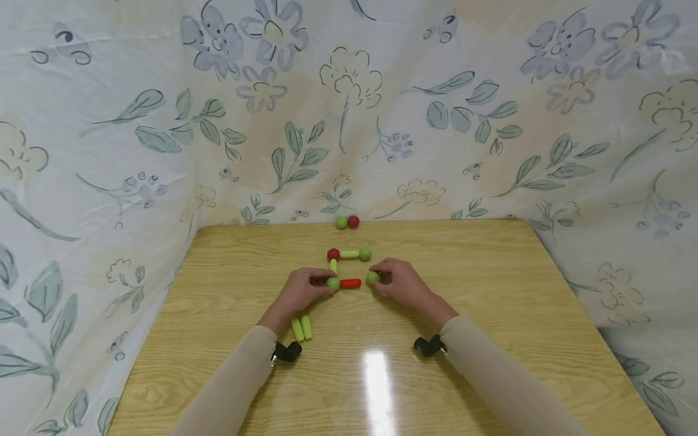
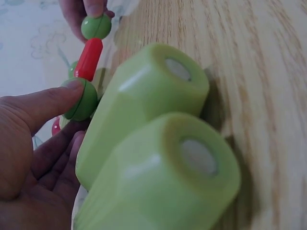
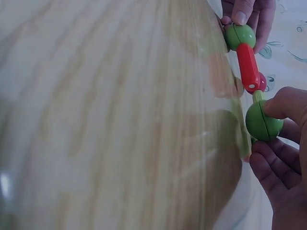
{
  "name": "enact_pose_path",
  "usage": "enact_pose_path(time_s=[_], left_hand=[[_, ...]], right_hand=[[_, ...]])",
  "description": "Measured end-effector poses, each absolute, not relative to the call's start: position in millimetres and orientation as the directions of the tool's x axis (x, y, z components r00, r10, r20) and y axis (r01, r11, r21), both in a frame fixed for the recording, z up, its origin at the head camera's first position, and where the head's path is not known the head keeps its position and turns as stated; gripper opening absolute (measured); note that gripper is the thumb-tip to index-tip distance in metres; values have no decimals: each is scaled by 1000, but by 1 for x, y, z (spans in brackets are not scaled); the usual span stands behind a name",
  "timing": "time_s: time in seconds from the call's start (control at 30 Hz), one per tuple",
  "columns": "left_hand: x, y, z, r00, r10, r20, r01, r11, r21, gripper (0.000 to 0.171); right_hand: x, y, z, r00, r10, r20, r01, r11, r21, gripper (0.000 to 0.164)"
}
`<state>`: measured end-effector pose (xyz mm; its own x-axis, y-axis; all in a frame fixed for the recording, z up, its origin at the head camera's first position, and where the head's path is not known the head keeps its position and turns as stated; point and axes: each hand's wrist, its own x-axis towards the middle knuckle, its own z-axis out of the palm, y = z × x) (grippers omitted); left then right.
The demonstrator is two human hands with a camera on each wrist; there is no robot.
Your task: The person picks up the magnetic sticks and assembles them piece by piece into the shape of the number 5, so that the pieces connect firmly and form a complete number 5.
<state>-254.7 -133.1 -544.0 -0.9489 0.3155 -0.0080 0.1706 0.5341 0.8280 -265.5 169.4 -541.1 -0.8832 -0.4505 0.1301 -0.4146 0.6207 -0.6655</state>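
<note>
My left hand (image 1: 305, 287) pinches a green ball (image 2: 81, 99) between thumb and fingers. A red rod (image 1: 350, 283) extends rightward from that ball. In my right hand (image 1: 403, 284) I pinch another green ball (image 3: 264, 120), held a small gap beyond the red rod's free end in the head view. Behind the left ball, a yellow-green rod (image 1: 333, 265) runs to a red ball (image 1: 333, 254). From there a second yellow-green rod (image 1: 349, 254) leads right to a green ball (image 1: 365, 254).
Two loose yellow-green rods (image 1: 302, 328) lie side by side near my left wrist, pale discs on their ends. At the table's back edge sit a green ball (image 1: 341, 222) and a red ball (image 1: 354, 221). Floral cloth (image 1: 349, 121) hangs behind the wooden table (image 1: 463, 387).
</note>
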Motion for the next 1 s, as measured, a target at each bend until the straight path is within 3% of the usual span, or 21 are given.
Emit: enact_pose_path(time_s=[0.43,1.0], left_hand=[[-253,-134,-542,-949,315,-20,163,545,822,32],[-250,-133,-543,-951,309,-16,170,565,807,31]], right_hand=[[-260,164,-549,-874,-460,159,-438,601,-668,31],[-255,161,-560,-904,-407,130,-359,559,-747,35]])
